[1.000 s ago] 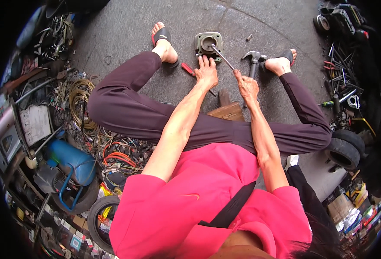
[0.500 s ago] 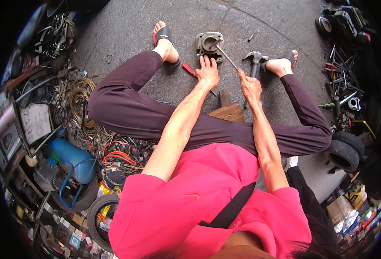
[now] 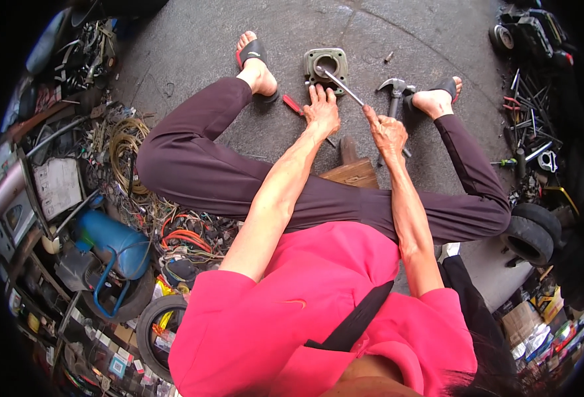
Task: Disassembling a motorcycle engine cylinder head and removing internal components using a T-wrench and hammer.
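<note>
Note open room on the concrete floor [image 3: 193, 40] toward the far edge, beyond the engine cylinder [image 3: 337, 71]. Along the left edge, see coiled cable [image 3: 124, 153] and tangled wiring [image 3: 185, 221]; along the right edge, a pile of hand tools [image 3: 529, 119]. Note tight space on the near side: enclosed by the trousered legs [image 3: 199, 159], with a wooden block [image 3: 353, 173] between.

Locate the engine cylinder between the left foot [image 3: 259, 74] and the right foot [image 3: 436, 100], bore facing upward, squarish flange on top, bore axis roughly vertical. Find the steel rod [image 3: 346, 90] slanting from near right to far left, tip at the bore mouth. Cannot tell depth of entry.

See the right hand [image 3: 390, 135] in a closed grip around the rod, thumb pointing along the length. See the left hand [image 3: 322, 116] with grip unclenched, fingers extended against the cylinder's near edge. Just beside, note the red-handled screwdriver [image 3: 292, 104], partly hidden beneath the left hand. Near the right foot, see the claw hammer [image 3: 394, 99], head toward the far edge.
</note>
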Motion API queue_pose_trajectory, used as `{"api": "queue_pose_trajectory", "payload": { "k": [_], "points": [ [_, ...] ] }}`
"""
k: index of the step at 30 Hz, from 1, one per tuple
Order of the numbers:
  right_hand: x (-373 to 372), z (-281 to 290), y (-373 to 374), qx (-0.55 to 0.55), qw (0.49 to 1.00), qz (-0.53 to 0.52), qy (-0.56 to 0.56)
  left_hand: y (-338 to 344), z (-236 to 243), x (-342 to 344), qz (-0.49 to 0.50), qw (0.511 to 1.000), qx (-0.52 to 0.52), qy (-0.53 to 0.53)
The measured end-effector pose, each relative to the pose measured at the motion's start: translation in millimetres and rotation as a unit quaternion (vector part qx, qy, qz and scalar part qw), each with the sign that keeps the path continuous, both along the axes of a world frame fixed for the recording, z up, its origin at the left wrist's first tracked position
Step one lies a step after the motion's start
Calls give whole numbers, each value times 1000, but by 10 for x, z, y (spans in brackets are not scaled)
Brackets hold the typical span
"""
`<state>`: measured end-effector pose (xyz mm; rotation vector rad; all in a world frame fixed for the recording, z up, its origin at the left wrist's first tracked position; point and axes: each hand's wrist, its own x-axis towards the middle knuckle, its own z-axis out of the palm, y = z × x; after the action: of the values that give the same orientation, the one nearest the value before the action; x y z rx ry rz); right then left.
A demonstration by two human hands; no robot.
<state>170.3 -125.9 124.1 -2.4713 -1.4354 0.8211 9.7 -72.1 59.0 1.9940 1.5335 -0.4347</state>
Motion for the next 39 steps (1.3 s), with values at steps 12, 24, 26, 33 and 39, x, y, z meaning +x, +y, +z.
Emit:
{"api": "queue_pose_trajectory", "payload": {
  "k": [12,24,26,33,39],
  "points": [
    [78,9,21,-10,999,-30,16,1,38,24,8,1000,-6,-6],
    [5,31,-15,-40,999,19,8,31,73,40,1,1000,-16,3],
    [4,74,-23,-22,999,8,34,20,77,51,-4,1000,-15,18],
    [-73,200,-66,129,964,-112,205,24,74,53,-10,999,-22,30],
    [-11,-51,-47,-65,996,-36,44,23,54,56,-9,999,-20,27]
  ]
}}
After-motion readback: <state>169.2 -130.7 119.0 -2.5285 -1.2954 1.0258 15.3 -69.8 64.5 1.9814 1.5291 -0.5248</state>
